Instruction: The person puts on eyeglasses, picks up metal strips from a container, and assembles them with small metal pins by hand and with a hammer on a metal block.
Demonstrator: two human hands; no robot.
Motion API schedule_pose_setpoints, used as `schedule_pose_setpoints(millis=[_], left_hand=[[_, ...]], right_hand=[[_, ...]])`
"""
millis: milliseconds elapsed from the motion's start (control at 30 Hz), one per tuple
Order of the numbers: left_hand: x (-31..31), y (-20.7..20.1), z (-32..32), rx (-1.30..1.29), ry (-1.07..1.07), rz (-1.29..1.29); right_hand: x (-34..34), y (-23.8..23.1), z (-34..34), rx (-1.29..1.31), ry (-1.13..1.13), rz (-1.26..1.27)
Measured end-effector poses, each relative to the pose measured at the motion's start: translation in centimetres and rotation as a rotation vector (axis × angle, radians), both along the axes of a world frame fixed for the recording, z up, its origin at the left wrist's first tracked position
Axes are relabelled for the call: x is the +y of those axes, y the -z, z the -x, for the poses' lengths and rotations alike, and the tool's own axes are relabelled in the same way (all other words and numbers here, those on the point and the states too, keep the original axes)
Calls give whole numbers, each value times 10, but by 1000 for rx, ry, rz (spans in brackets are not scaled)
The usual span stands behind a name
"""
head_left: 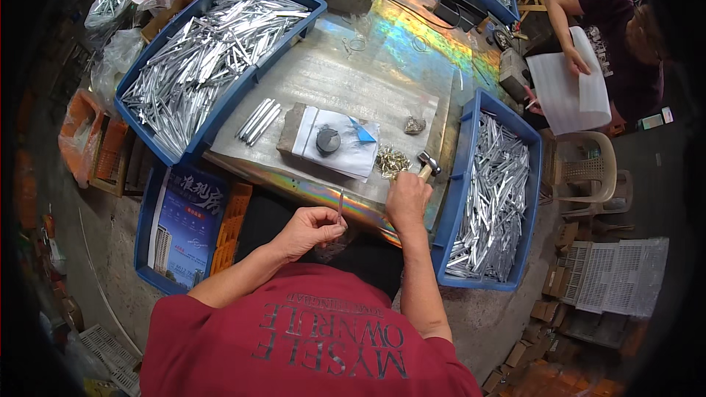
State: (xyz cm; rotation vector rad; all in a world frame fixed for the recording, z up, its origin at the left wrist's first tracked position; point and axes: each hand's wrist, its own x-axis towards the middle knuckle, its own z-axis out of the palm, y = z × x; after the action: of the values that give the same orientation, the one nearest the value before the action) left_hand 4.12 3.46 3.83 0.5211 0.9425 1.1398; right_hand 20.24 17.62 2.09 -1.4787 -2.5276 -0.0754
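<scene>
Fingers of the left hand [312, 226] are pinched on a thin metal rod [340, 204] at the tabletop's [346, 77] near edge; the right hand [409, 198] is closed on a hammer [427, 165]. A slipped strike could bruise fingers.

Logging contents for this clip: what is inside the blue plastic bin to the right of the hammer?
The blue plastic bin holds a heap of thin silvery metal strips, piled nearly to its rim. The bin's floor and anything beneath the heap are covered and cannot be seen.
</scene>
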Motion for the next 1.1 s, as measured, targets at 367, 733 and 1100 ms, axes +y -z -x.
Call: schedule_pose_setpoints(millis=[367, 733, 1100], left_hand=[[13, -7, 0, 43, -27, -32], [49, -19, -14, 132, -57, -182], [81, -11, -32, 169, -86, -314]], right_hand=[[-8, -22, -14, 1459, -24, 1140], [-16, -28, -11, 1723, -50, 1477], [-17, -31, -9, 1677, 20, 1508]])
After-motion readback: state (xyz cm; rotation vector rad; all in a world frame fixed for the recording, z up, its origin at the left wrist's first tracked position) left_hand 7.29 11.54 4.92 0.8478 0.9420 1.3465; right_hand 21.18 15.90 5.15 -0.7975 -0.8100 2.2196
